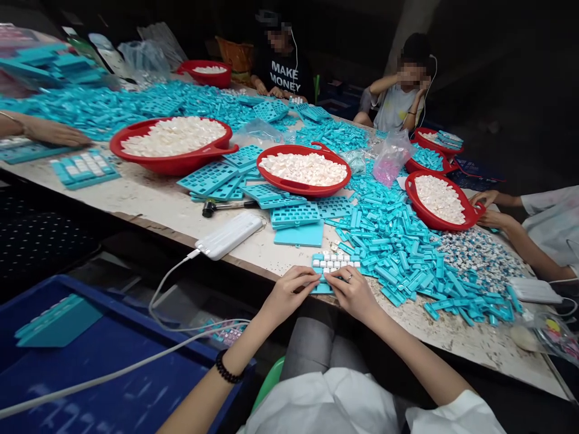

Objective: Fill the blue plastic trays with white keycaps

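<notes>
snugly, left hand (287,295), right hand (353,293), fingers (310,278) holding teal mold (322,288) between them

Our left hand (289,295) and right hand (351,293) hold a small mould (323,274) at the near edge of the long table (149,205), a heap of loose moulds (398,253) just to the right. A power bank (228,235) lies to our left, with a hammer (217,208) behind it. Farther on, a bowl (289,188) stands behind stacked moulds (294,216).
</notes>
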`<state>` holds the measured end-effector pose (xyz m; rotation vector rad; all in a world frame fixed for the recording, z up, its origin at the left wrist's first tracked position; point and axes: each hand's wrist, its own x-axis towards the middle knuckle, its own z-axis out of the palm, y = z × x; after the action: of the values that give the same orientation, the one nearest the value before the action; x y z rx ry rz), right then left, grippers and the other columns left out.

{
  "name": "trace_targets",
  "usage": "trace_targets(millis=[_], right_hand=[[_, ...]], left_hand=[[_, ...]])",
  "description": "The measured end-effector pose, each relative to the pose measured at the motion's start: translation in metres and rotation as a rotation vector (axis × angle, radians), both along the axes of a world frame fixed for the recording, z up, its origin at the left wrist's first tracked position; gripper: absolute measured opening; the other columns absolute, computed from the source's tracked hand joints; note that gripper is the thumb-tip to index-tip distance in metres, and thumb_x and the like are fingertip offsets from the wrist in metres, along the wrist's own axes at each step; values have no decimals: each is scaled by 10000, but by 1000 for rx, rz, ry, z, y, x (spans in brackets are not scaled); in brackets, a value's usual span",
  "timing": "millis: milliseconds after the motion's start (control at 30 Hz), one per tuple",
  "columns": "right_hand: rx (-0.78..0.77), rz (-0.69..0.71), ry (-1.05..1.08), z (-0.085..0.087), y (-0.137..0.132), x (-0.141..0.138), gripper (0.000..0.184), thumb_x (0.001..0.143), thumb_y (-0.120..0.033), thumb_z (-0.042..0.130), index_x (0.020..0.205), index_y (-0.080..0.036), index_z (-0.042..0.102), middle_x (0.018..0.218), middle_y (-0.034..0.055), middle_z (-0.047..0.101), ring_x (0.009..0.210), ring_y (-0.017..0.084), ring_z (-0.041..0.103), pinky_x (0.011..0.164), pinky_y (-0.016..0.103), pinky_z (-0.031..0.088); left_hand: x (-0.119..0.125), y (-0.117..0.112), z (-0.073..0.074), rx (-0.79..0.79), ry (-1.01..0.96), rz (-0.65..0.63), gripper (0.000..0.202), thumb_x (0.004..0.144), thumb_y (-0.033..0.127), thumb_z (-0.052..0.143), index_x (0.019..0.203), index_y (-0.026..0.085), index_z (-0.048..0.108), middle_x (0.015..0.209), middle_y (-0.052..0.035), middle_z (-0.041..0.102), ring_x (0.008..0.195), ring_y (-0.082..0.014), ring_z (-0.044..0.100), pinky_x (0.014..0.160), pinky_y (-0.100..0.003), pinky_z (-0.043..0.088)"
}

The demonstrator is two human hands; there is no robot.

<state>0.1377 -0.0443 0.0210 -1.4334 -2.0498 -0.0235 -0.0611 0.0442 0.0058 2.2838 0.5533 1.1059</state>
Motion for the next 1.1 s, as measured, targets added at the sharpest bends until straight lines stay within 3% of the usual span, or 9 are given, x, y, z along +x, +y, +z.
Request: trace_targets(millis=[233,433,667,800,933,1033,1100], right_hand=[[-15,6,-27,-3,-5,-1,331,982,-119,494,1254,-211,660,937,99,684,901,251,576,770,389,529],[38,20,-22,-6,-9,-2,369,919,-95,507,1251,-169,651,996,106,696,925,260,581,809,406,523],[-34,-30,17,-7,-9,-4,511,856,-67,545,1328,-248,621,1036,86,694,964,250,618,860,425,502],[8,-132,121,3,-17,-4,518,891,-99,536,1371,-288,586,1184,80,672,1091,245,611,961,431,488],[125,-373,288,18,-37,34,340,952,-186,495,1220,-270,686,1121,74,685,1044,223,627,937,384,508],[116,-655,310,27,-57,97,292,955,-262,473,1077,-235,736,1037,80,704,1007,240,639,895,387,513],[32,-818,243,32,-69,143,320,917,-308,469,1047,-197,739,1050,95,715,1006,255,648,883,390,512]], left_hand=[[-2,-6,0,76,46,-5,188,989,209,562,1086,233,722,1018,-67,714,989,-208,671,872,-362,584],[-6,-17,1,121,74,24,327,979,174,566,1288,251,644,1136,-75,697,1086,-214,664,961,-381,571],[-9,-22,-1,52,103,66,381,980,162,513,1317,291,634,1188,-61,687,1153,-227,650,1020,-410,551],[-7,-24,-8,22,92,112,413,984,191,514,1372,314,580,1233,-77,638,1194,-254,613,1036,-444,528],[-1,-23,-14,90,70,153,519,978,184,520,1473,327,463,1363,-108,550,1275,-287,557,1079,-472,479],[4,-19,-18,234,70,100,571,975,140,498,1506,332,412,1391,-89,579,1340,-294,516,1165,-527,357],[8,-18,-21,303,109,68,592,972,131,495,1525,310,383,1399,-78,604,1363,-286,505,1187,-516,314]])
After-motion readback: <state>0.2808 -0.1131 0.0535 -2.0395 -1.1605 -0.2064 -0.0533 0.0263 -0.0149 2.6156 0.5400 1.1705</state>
